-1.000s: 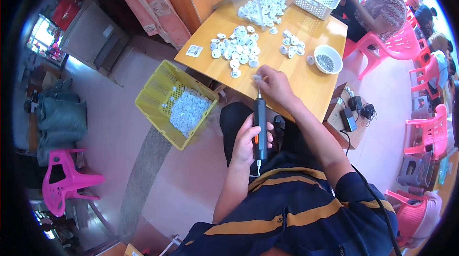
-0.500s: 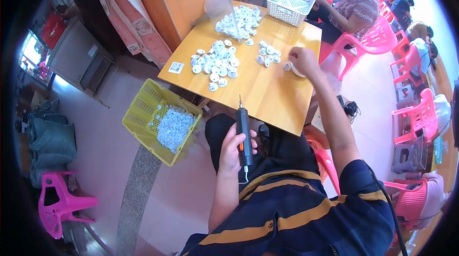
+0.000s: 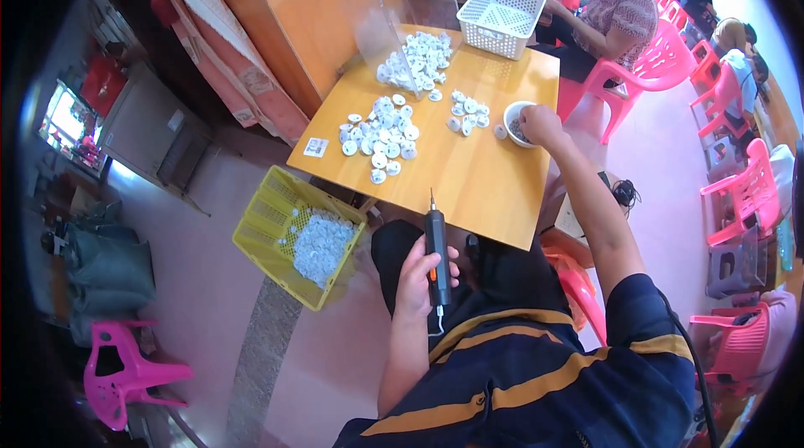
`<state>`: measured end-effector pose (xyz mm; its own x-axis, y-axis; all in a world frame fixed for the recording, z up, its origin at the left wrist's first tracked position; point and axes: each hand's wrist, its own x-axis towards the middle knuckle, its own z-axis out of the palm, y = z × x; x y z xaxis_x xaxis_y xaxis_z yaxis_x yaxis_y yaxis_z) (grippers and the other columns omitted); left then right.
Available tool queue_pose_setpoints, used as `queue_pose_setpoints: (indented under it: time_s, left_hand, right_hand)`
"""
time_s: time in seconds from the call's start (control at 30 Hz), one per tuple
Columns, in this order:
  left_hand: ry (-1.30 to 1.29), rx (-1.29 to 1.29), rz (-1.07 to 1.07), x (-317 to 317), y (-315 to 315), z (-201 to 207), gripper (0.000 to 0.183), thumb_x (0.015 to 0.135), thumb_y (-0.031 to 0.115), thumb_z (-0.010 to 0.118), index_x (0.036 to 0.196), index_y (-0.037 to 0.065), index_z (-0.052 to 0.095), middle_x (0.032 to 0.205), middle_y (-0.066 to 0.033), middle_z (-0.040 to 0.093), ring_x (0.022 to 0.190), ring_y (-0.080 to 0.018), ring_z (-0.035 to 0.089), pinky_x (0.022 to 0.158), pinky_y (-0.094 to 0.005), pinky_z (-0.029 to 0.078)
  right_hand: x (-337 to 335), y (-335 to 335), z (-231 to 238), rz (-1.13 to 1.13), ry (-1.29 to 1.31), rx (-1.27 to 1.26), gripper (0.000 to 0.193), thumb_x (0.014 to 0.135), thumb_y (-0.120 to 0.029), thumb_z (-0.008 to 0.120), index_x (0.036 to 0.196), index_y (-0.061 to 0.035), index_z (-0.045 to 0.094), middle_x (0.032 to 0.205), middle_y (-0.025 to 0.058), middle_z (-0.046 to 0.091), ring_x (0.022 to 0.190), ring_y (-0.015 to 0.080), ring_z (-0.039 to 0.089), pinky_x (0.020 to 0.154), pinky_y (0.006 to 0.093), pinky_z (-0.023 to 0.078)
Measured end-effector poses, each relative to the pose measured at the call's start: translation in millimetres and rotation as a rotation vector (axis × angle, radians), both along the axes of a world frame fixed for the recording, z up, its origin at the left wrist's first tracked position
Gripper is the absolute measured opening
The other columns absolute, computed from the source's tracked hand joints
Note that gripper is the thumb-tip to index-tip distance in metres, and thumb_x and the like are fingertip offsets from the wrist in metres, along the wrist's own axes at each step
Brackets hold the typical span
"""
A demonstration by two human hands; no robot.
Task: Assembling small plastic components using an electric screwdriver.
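My left hand [image 3: 416,280] is wrapped around a black electric screwdriver [image 3: 436,247], held upright above my lap with its bit upward and a cord at its lower end. At the table's right side, my right hand [image 3: 543,125] dips its bent fingers into a white bowl [image 3: 507,118] of small grey pieces. The fingertips are partly hidden, and what they hold cannot be made out. One small white round part [image 3: 500,131] lies against the bowl. Left of it are a small group of white round parts [image 3: 469,110] and a larger pile [image 3: 381,138].
The wooden table [image 3: 469,188] also bears a clear plastic guard [image 3: 394,29] over another white pile [image 3: 427,59], and a white basket [image 3: 502,21]. A yellow crate [image 3: 260,222] of white parts stands on the floor at left. A co-worker [image 3: 620,17] sits beyond, near pink chairs [image 3: 649,59].
My right hand has shifted to the bowl's right side and lowered, so the bowl and its grey contents now show. My left hand still holds the screwdriver. The whole view has shifted slightly.
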<state>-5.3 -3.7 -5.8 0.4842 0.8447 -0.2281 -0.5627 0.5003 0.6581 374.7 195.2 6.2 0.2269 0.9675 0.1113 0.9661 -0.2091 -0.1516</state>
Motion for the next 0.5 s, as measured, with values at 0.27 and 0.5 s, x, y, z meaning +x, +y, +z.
queue_pose_setpoints:
  time_s: [0.27,0.5]
  left_hand:
    - [-0.004,0.007,-0.008,-2.0,-3.5,-1.6,0.049,0.096,0.011,0.051,0.142,0.002,0.039,0.106,-0.0175,0.064,0.081,-0.0225,0.07,0.065,-0.0339,0.062]
    - [-0.01,-0.001,-0.018,-1.0,-1.1,0.3,0.052,0.095,0.01,0.052,0.145,0.003,0.038,0.105,-0.0146,0.066,0.079,-0.0196,0.069,0.066,-0.0323,0.061]
  right_hand:
    - [-10.5,-2.6,3.9,0.022,0.035,-0.019,0.016,0.082,-0.02,0.065,0.087,-0.0096,0.075,0.091,0.0166,0.073,0.087,0.0356,0.07,0.079,0.0475,0.056]
    - [-7.9,4.0,3.6,0.008,-0.011,-0.041,0.015,0.081,-0.022,0.067,0.086,-0.0101,0.075,0.09,0.0155,0.073,0.087,0.0349,0.07,0.078,0.0469,0.056]
